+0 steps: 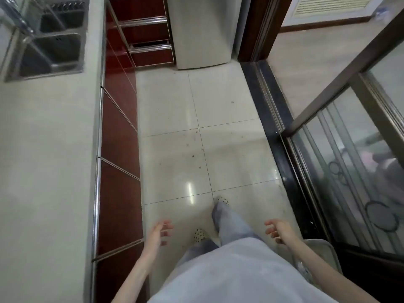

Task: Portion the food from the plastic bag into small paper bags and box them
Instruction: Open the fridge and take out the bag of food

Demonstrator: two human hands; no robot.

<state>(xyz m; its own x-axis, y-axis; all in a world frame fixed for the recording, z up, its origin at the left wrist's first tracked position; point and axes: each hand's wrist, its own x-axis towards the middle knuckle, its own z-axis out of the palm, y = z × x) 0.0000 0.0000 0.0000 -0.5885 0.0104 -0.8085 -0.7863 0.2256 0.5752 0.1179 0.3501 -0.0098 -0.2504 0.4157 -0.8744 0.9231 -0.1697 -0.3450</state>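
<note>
No plastic bag, paper bags or box show in the head view. My left hand (159, 232) hangs beside my left leg over the tiled floor, fingers loosely curled, holding nothing. My right hand (278, 230) hangs at my right side, fingers relaxed and empty. I stand in a narrow kitchen aisle, with my feet in dotted slippers on the white tiles.
A pale countertop (46, 149) runs along the left with a steel double sink (50, 42) at its far end and red cabinet fronts (119, 149) below. A white appliance (201, 33) stands ahead. A glass sliding door (349, 160) and dark threshold bound the right. A clear bin (328, 252) sits by my right arm.
</note>
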